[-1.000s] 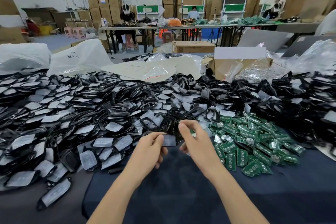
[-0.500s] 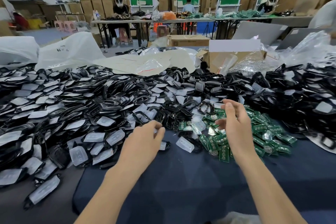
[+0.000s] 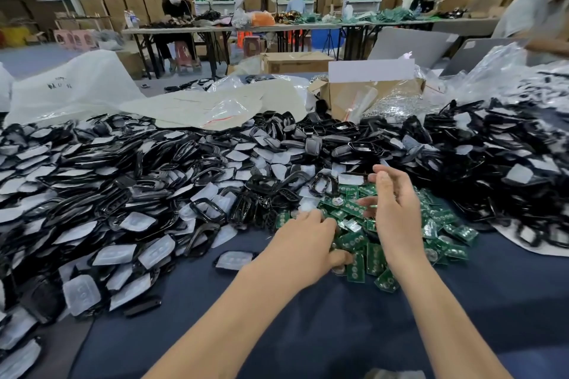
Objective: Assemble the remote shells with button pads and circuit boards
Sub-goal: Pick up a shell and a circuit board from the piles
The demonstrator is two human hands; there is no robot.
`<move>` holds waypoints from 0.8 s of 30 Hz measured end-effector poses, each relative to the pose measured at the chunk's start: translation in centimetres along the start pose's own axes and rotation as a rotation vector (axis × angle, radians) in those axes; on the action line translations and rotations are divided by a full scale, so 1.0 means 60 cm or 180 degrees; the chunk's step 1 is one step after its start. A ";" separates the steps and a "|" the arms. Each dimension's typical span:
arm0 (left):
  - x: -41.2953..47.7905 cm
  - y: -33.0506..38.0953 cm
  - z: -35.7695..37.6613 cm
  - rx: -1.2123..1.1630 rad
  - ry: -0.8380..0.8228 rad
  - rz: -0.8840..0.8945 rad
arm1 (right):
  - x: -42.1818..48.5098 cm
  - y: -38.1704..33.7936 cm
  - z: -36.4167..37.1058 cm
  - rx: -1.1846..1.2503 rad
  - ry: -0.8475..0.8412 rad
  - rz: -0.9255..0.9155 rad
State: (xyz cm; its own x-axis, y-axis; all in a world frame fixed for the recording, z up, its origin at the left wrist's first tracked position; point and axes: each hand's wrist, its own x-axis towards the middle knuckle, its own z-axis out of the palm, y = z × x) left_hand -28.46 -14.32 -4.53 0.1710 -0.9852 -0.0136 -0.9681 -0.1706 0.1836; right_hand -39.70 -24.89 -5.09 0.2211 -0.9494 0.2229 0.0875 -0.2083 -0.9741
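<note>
Dozens of green circuit boards are lying heaped on the blue cloth, right of centre. We are dipping our left hand into the heap's near edge, fingertips buried; we cannot tell whether it is pinching a board. Our right hand is hovering just above the heap, fingers loosely spread, holding nothing. Black shells and clear button pads are lying piled to the left and behind.

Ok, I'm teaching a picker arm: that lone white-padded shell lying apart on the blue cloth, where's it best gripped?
Pinch the padded shell across its two long edges, coming from straight above. It lies flat on the cloth, apart from the pile, so both edges look free.
</note>
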 end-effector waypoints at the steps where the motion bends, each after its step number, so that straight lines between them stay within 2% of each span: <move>1: 0.002 -0.002 0.000 -0.0083 0.0011 0.0015 | 0.003 0.001 0.000 -0.0012 0.0006 -0.0002; 8: -0.005 -0.031 -0.006 -0.1467 0.0183 -0.0050 | 0.022 -0.003 0.023 -0.0152 -0.0086 -0.0011; 10: -0.006 -0.048 -0.016 -0.2028 0.0481 -0.0157 | 0.030 -0.003 0.033 -0.0280 -0.0133 -0.0050; 13: -0.002 -0.094 -0.041 -0.2299 0.1138 -0.0310 | 0.051 0.000 0.047 -0.0709 -0.0307 -0.0148; 18: 0.016 -0.177 -0.059 -0.3332 0.2243 -0.0865 | 0.085 0.003 0.084 -0.1881 -0.0738 -0.0416; 24: 0.038 -0.227 -0.046 -0.4387 0.2755 -0.1081 | 0.116 0.015 0.135 -0.2684 -0.0794 -0.0639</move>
State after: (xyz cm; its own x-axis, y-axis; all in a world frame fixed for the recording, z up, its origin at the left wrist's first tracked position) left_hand -14.39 -14.18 -4.37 0.8268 -0.5277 0.1950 -0.0710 0.2460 0.9667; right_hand -30.20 -29.77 -4.15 0.4915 -0.8185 0.2976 -0.5725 -0.5611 -0.5978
